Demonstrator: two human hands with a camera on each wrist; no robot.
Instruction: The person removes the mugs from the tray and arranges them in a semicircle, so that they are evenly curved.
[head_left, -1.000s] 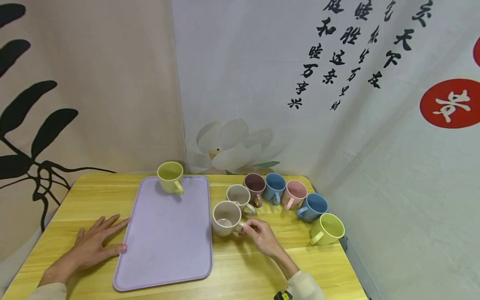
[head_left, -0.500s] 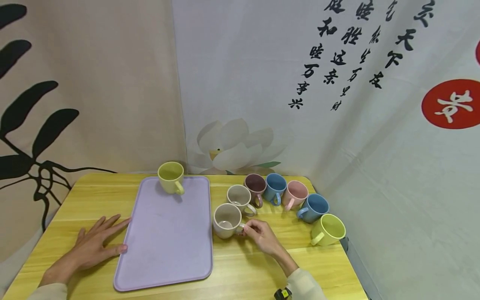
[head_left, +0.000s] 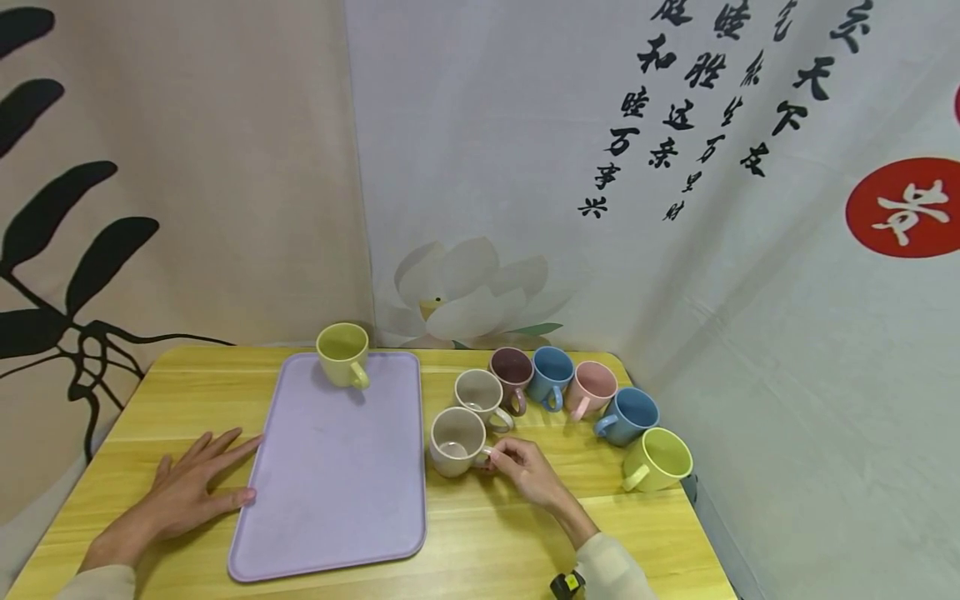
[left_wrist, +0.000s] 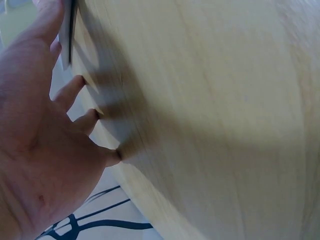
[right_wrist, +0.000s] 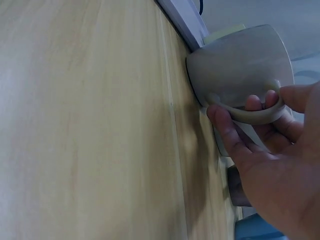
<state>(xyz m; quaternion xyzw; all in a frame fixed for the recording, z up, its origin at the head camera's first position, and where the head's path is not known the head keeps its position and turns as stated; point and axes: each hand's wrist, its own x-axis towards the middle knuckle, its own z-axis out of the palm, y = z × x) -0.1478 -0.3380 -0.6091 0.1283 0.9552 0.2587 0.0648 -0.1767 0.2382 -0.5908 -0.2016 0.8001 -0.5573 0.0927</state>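
Observation:
My right hand (head_left: 528, 473) grips the handle of a light grey mug (head_left: 457, 443), thumb and fingers around it in the right wrist view. The mug stands upright on the table just right of a lilac tray (head_left: 337, 475). Behind it is a second light grey mug (head_left: 474, 385); whether the two touch I cannot tell. My left hand (head_left: 183, 492) lies with fingers spread at the tray's left edge, thumb and index finger touching the rim. In the left wrist view the left hand (left_wrist: 45, 125) has its fingertips on the wood. A yellow-green mug (head_left: 341, 354) stands upright at the tray's far end.
Along the table's back right stand a dark purple mug (head_left: 511, 375), a blue mug (head_left: 551, 375), a pink mug (head_left: 591, 387), another blue mug (head_left: 628, 415) and a yellow-green mug (head_left: 656, 460). A printed cloth (head_left: 480, 167) hangs behind the wooden table (head_left: 495, 550).
The gripped grey mug has shifted slightly toward me and to the right, away from the tray. My left hand keeps its place on the tray's edge.

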